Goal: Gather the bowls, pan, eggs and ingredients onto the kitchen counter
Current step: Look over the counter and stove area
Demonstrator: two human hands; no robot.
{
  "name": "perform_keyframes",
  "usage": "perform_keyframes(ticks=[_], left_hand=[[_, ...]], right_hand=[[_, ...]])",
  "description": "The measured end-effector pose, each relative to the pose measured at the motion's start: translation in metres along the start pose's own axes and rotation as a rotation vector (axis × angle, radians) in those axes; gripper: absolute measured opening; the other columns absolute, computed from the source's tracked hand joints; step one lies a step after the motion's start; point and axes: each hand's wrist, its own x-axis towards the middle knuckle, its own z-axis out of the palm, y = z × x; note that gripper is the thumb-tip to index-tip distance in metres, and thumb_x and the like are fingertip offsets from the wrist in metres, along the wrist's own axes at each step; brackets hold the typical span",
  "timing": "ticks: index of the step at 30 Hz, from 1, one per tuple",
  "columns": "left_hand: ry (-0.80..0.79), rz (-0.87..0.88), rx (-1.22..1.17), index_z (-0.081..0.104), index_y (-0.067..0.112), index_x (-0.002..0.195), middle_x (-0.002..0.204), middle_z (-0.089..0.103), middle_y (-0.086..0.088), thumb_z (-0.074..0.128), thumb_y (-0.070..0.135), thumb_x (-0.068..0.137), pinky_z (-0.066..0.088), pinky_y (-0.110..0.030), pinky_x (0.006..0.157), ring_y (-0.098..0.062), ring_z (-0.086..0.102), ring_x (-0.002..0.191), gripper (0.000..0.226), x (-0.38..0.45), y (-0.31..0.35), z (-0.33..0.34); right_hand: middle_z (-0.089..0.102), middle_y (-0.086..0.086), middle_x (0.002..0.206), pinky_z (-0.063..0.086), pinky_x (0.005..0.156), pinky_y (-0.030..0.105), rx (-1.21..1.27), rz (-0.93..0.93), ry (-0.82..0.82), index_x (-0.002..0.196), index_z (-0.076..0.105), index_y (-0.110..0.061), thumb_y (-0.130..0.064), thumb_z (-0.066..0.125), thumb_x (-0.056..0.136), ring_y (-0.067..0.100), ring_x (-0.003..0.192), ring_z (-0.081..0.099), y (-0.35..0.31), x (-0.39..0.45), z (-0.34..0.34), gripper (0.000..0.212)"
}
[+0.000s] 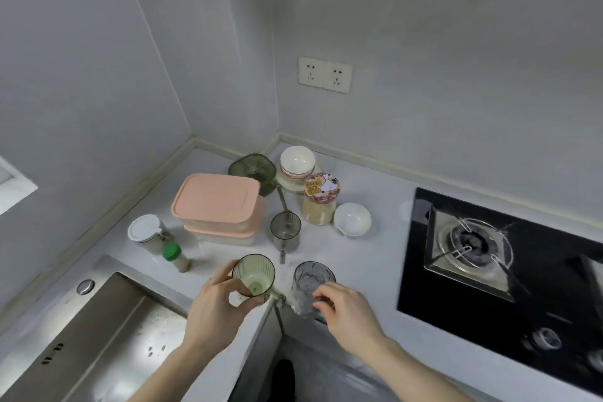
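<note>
Gripping a green ribbed glass cup (254, 275) in my left hand (217, 305), fingers and thumb curled round its lower wall; the cup stands at the near edge of the pale grey table (368, 258), just beside the corner. My right hand (344, 308) grasps a clear grey-tinted ribbed glass (311, 284) the same way, fingers wrapped round its base, also at the table's front edge. The two cups are near each other but apart.

Behind them stands a smoky grey glass mug (286, 231) with its handle pointing toward me. Left of it, two pink-lidded clear plastic boxes (218, 206) sit stacked. At the far corner a green glass dish (253, 170) leans tilted, beside a stack of white bowls (297, 163). In front of that stack stands a clear jar with a patterned cartoon lid (320, 199), holding something pale, and just to its right a single white bowl (352, 219), upright.

Toward the sink: a white-lidded seasoning jar (145, 232) and a small green-capped shaker bottle (174, 256), close together. The steel sink (98, 330) lies at lower left. A black glass gas hob (502, 271) with a metal burner occupies the right. A double wall socket (325, 74) sits on the back wall.
</note>
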Motion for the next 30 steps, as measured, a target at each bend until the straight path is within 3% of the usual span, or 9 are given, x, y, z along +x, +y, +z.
perform_keyframes(ticks=[4, 8, 16, 20, 23, 24, 27, 29, 30], left_hand=[[-0.049, 0.173, -0.040, 0.070, 0.034, 0.067, 0.137, 0.044, 0.038, 0.085, 0.058, 0.067, 0.046, -0.020, 0.076, 0.001, 0.060, 0.102, 0.028, -0.024, 0.081, 0.037], [-0.164, 0.359, -0.074, 0.070, 0.037, 0.070, 0.142, 0.046, 0.035, 0.082, 0.063, 0.067, 0.051, -0.028, 0.082, 0.001, 0.060, 0.108, 0.029, -0.053, 0.171, 0.086], [-0.334, 0.637, -0.175, 0.068, 0.037, 0.071, 0.147, 0.045, 0.028, 0.084, 0.054, 0.070, 0.049, -0.032, 0.098, 0.003, 0.053, 0.127, 0.023, -0.120, 0.338, 0.174], [-0.443, 0.769, -0.213, 0.071, 0.033, 0.071, 0.128, 0.036, 0.057, 0.086, 0.048, 0.071, 0.040, -0.014, 0.096, 0.029, 0.041, 0.116, 0.021, -0.145, 0.415, 0.213], [-0.472, 0.846, -0.190, 0.071, 0.037, 0.074, 0.145, 0.041, 0.036, 0.083, 0.054, 0.072, 0.046, -0.027, 0.102, 0.010, 0.051, 0.121, 0.020, -0.155, 0.462, 0.247], [-0.491, 0.858, -0.181, 0.071, 0.037, 0.073, 0.146, 0.040, 0.032, 0.083, 0.053, 0.072, 0.047, -0.028, 0.102, 0.011, 0.049, 0.122, 0.020, -0.158, 0.478, 0.260], [-0.537, 0.911, -0.201, 0.072, 0.038, 0.073, 0.144, 0.040, 0.034, 0.084, 0.051, 0.073, 0.047, -0.018, 0.095, 0.026, 0.044, 0.112, 0.017, -0.167, 0.521, 0.301], [-0.583, 0.921, -0.190, 0.072, 0.040, 0.075, 0.145, 0.039, 0.032, 0.083, 0.053, 0.072, 0.046, -0.016, 0.096, 0.020, 0.047, 0.116, 0.018, -0.172, 0.550, 0.331], [-0.593, 0.926, -0.185, 0.071, 0.041, 0.075, 0.144, 0.038, 0.032, 0.082, 0.055, 0.071, 0.047, -0.024, 0.101, 0.012, 0.047, 0.122, 0.018, -0.174, 0.570, 0.349]], right_hand=[[0.062, -0.021, 0.093, 0.046, 0.077, 0.021, 0.057, 0.113, 0.221, 0.097, 0.068, -0.028, -0.028, 0.065, 0.095, 0.003, 0.085, 0.060, 0.044, -0.085, -0.058, 0.004], [0.059, -0.025, 0.087, 0.045, 0.071, 0.014, 0.064, 0.220, 0.419, 0.097, 0.069, -0.030, -0.025, 0.068, 0.094, -0.002, 0.078, 0.060, 0.094, -0.181, -0.117, 0.006], [0.064, -0.022, 0.090, 0.052, 0.071, 0.022, 0.024, 0.403, 0.713, 0.098, 0.071, -0.029, -0.020, 0.070, 0.092, 0.002, 0.081, 0.063, 0.172, -0.336, -0.205, 0.010], [0.065, -0.021, 0.090, 0.048, 0.070, 0.012, -0.004, 0.495, 0.818, 0.097, 0.070, -0.029, -0.021, 0.071, 0.092, -0.001, 0.081, 0.061, 0.210, -0.397, -0.235, 0.010], [0.064, -0.023, 0.088, 0.042, 0.068, 0.006, -0.013, 0.549, 0.882, 0.095, 0.070, -0.028, -0.018, 0.071, 0.091, -0.006, 0.077, 0.059, 0.242, -0.431, -0.252, 0.010], [0.063, -0.025, 0.087, 0.041, 0.068, 0.006, -0.015, 0.574, 0.905, 0.095, 0.071, -0.027, -0.018, 0.072, 0.091, -0.007, 0.075, 0.058, 0.254, -0.442, -0.258, 0.010], [0.058, -0.030, 0.083, 0.039, 0.069, 0.005, -0.044, 0.643, 0.929, 0.096, 0.072, -0.028, -0.019, 0.071, 0.092, -0.011, 0.073, 0.055, 0.289, -0.473, -0.276, 0.010], [0.058, -0.030, 0.084, 0.038, 0.067, 0.004, -0.060, 0.684, 0.935, 0.095, 0.071, -0.029, -0.020, 0.071, 0.092, -0.010, 0.073, 0.055, 0.315, -0.494, -0.290, 0.010], [0.058, -0.029, 0.083, 0.037, 0.066, 0.004, -0.071, 0.706, 0.941, 0.095, 0.070, -0.030, -0.020, 0.071, 0.092, -0.010, 0.072, 0.055, 0.332, -0.505, -0.301, 0.010]])
